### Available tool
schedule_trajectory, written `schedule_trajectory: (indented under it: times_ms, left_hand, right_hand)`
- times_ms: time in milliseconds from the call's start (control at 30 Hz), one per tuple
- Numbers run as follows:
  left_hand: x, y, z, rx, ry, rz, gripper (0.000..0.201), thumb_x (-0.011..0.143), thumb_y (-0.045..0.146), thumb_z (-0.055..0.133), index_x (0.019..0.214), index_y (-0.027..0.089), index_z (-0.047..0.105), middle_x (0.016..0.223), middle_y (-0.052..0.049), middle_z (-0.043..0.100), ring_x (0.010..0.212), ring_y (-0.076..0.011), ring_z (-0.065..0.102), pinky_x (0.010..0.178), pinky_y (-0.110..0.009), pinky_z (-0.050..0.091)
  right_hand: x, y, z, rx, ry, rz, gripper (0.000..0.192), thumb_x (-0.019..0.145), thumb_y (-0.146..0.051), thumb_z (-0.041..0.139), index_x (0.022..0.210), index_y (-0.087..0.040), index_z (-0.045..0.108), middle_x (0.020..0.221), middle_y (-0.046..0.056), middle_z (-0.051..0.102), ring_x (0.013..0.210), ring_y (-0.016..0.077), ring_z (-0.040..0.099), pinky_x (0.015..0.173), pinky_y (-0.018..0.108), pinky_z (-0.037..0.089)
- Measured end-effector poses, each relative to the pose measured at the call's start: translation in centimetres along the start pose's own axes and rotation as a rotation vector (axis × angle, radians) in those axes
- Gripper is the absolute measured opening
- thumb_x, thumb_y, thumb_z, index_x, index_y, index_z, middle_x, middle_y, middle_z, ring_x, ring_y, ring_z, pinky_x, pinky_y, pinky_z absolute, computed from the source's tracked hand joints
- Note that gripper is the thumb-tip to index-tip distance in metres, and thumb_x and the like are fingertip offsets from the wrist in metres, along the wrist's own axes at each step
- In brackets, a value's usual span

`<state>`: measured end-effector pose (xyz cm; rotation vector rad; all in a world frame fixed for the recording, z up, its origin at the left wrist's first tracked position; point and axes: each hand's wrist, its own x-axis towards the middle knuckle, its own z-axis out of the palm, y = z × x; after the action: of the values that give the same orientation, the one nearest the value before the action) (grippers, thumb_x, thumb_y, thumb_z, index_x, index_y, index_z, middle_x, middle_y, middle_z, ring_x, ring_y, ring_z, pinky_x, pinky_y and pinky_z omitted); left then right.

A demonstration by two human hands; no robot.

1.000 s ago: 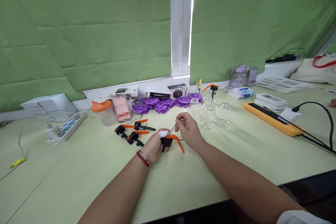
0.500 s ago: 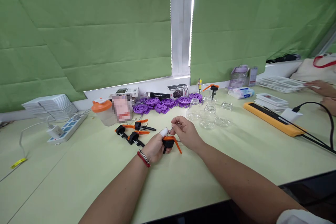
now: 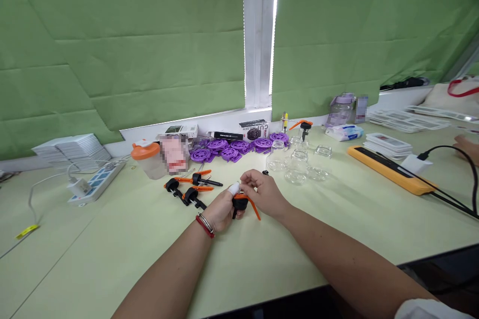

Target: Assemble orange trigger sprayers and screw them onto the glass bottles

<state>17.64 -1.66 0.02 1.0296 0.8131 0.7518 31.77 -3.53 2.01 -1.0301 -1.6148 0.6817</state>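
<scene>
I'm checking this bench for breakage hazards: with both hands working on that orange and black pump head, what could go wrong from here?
1. The clear glass bottles stand just beyond the right hand; a forward slip could knock them over.
2. The left hand grips the pump head with a bandaged fingertip, so the hold may be less sure and the part might slip.
3. Loose pump heads lie close by on the table; an elbow sweep could scatter them.

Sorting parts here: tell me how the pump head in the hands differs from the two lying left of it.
The held pump head is gripped by the left hand and pinched by the right hand; the loose pump heads lie untouched on the table. All have black collars and orange spouts.
</scene>
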Motion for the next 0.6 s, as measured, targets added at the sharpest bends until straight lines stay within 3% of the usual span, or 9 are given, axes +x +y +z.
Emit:
schedule_trajectory:
  times_ms: [133,233,367,467,600]
  left_hand:
    - [-0.05,0.03,0.04,-0.016,0.032,-0.020,0.037,0.080,0.055,0.051,0.077,0.019,0.044,0.058,0.005,0.043,0.042,-0.0076,0.040,0.041,-0.021,0.030]
    - [-0.07,0.08,-0.03,-0.038,0.006,-0.028,0.042,0.080,0.061,0.049,0.076,0.018,0.046,0.057,0.004,0.045,0.042,-0.0082,0.042,0.042,-0.021,0.030]
    - [-0.08,0.28,-0.05,-0.099,-0.006,-0.016,0.045,0.081,0.061,0.047,0.078,0.016,0.052,0.058,0.001,0.049,0.044,-0.0091,0.044,0.043,-0.022,0.033]
    - [-0.04,0.51,0.11,-0.179,0.062,0.033,0.041,0.083,0.057,0.049,0.084,0.016,0.055,0.066,-0.001,0.055,0.051,-0.0109,0.049,0.045,-0.022,0.036]
    - [0.01,0.61,-0.04,-0.201,0.014,0.067,0.041,0.083,0.056,0.050,0.084,0.015,0.056,0.073,-0.003,0.058,0.057,-0.0110,0.050,0.048,-0.023,0.039]
  right_hand:
    - [0.00,-0.01,0.06,-0.066,-0.036,-0.015,0.009,0.079,-0.021,0.057,0.076,-0.021,0.065,0.071,0.000,0.065,0.066,0.0144,0.058,0.064,0.028,0.047]
    - [0.00,0.17,0.05,-0.105,-0.088,-0.106,0.012,0.080,-0.021,0.058,0.075,-0.021,0.069,0.083,0.003,0.066,0.073,0.0158,0.060,0.070,0.030,0.047]
    - [-0.02,0.36,-0.06,-0.223,-0.228,-0.222,0.012,0.078,-0.028,0.064,0.086,-0.021,0.070,0.098,0.007,0.065,0.091,0.0207,0.058,0.081,0.036,0.046]
    - [-0.05,0.26,-0.17,-0.385,-0.318,-0.315,0.032,0.071,-0.032,0.073,0.100,-0.022,0.066,0.108,0.008,0.063,0.101,0.0253,0.054,0.088,0.042,0.041]
    - [-0.04,-0.04,-0.41,-0.541,-0.376,-0.375,0.029,0.081,-0.019,0.061,0.110,-0.020,0.059,0.113,0.010,0.061,0.101,0.0238,0.055,0.092,0.043,0.037]
